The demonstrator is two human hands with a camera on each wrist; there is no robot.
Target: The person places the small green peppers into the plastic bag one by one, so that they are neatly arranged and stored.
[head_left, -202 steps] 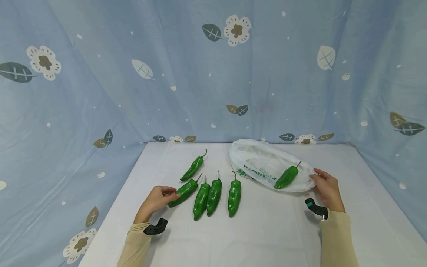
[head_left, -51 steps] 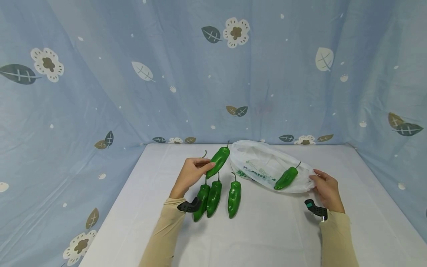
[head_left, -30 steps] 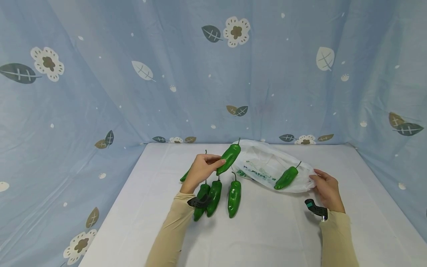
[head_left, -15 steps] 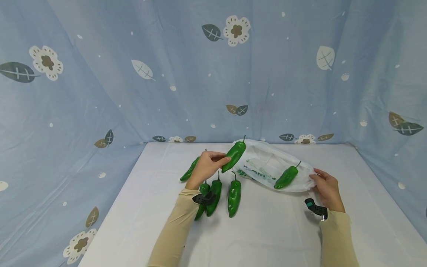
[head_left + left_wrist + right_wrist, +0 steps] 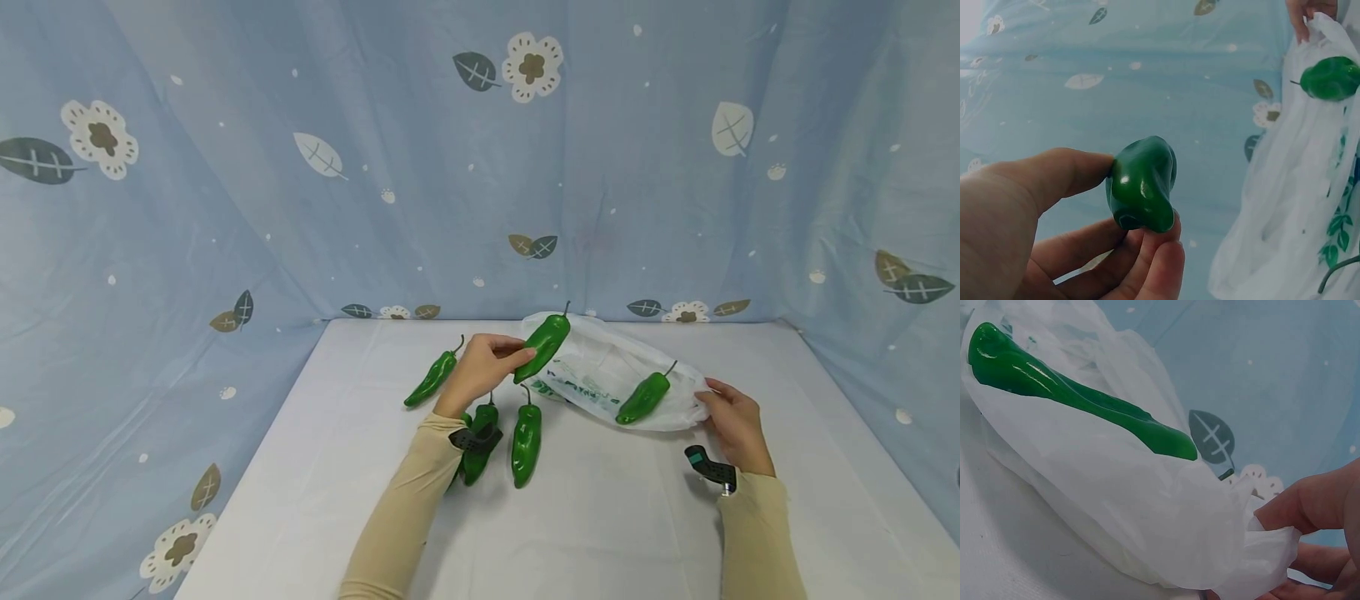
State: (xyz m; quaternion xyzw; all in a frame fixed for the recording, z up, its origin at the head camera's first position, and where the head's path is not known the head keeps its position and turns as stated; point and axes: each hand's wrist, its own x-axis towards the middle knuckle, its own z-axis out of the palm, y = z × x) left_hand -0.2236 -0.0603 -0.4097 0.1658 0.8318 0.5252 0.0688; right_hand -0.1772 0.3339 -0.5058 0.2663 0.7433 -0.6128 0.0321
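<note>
My left hand (image 5: 483, 367) pinches a green pepper (image 5: 543, 346) between thumb and fingers, stem up, in front of the white plastic bag (image 5: 592, 379). In the left wrist view the held pepper (image 5: 1144, 184) shows its blunt tip towards the camera. My right hand (image 5: 738, 425) grips the near right end of the bag, its thumb and fingers on the bunched plastic (image 5: 1266, 556) in the right wrist view. Another green pepper (image 5: 645, 398) lies on the bag near that hand.
One pepper (image 5: 433, 379) lies at the back left of the white table (image 5: 600, 533). Beneath my left wrist are two side-by-side peppers, one (image 5: 482, 467) partly covered by the wrist mount. A further pepper (image 5: 527, 446) lies just right of them.
My left hand picked up the pepper at the left and carried it right and away from me, to overlap the bag's left part. The right hand has stayed on the bag.
</note>
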